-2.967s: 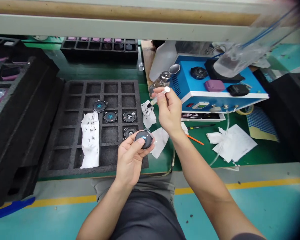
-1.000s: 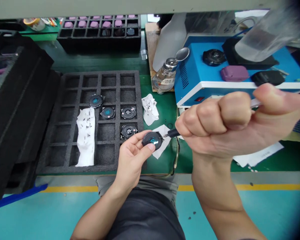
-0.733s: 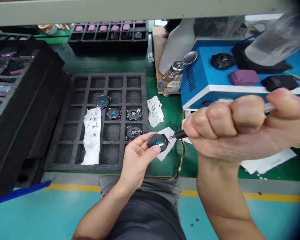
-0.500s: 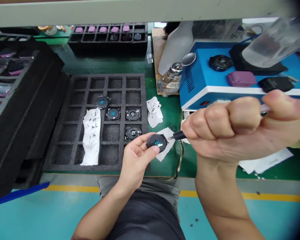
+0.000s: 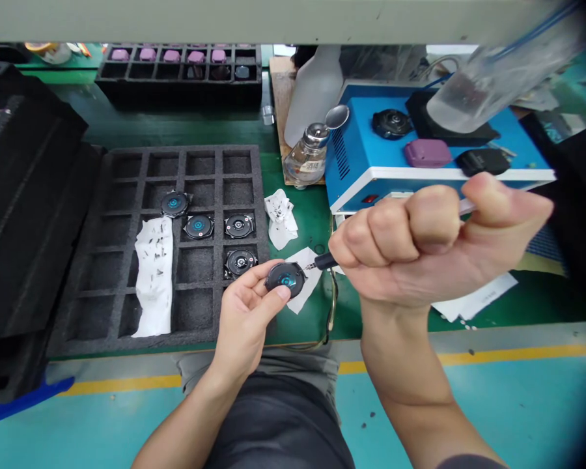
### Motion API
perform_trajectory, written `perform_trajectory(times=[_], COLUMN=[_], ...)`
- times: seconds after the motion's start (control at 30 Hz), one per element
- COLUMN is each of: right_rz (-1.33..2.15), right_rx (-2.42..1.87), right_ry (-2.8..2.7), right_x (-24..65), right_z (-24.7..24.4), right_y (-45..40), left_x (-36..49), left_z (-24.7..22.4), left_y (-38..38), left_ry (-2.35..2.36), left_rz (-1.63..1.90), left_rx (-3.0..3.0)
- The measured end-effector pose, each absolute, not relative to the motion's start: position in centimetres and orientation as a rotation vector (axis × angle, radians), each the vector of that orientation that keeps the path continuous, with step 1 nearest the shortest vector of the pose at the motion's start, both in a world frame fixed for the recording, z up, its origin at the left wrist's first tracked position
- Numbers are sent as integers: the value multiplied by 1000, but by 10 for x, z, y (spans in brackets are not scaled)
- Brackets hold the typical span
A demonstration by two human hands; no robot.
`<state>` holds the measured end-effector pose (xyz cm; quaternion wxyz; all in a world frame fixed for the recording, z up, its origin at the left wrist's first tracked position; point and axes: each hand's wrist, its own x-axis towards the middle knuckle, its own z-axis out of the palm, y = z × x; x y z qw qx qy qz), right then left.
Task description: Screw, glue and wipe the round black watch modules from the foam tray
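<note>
Between the thumb and fingers of my left hand [image 5: 247,311] is a round black watch case [image 5: 284,279], its teal-marked face turned up. My right hand [image 5: 420,251] makes a fist around a black screwdriver [image 5: 325,261]; most of its handle is hidden in the palm. Its thin metal tip meets the right edge of the watch case, near the lug. Under them a white paper sheet [image 5: 303,301] lies on the green bench. To the left, the dark foam tray [image 5: 195,329] holds several similar watch cases [image 5: 241,262], some with teal centres, others with silver ones.
A wipe with dark specks [image 5: 155,280] lies across the tray, and a crumpled one [image 5: 280,218] beside it. Behind stand a glass dispenser bottle [image 5: 306,156], a white bottle [image 5: 315,94] and a blue machine [image 5: 359,169]. Stacked foam trays [image 5: 29,215] rise at far left.
The whole view has shifted, so bench things appear further left. Both hands keep their grips, and the screwdriver tip stays at the watch case's edge.
</note>
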<state>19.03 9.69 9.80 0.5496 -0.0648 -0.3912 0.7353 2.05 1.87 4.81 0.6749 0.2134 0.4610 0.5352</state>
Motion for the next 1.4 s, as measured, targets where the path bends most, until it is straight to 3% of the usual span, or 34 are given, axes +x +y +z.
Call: perform_trajectory(times=[1.4], right_rz=[1869], right_rx=[-14], right_ry=[-867], right_x=[190], right_z=[91], right_y=[100], left_x=[31], left_z=[46], left_y=[9], left_ry=[1217], left_rz=[1173], left_rx=[789])
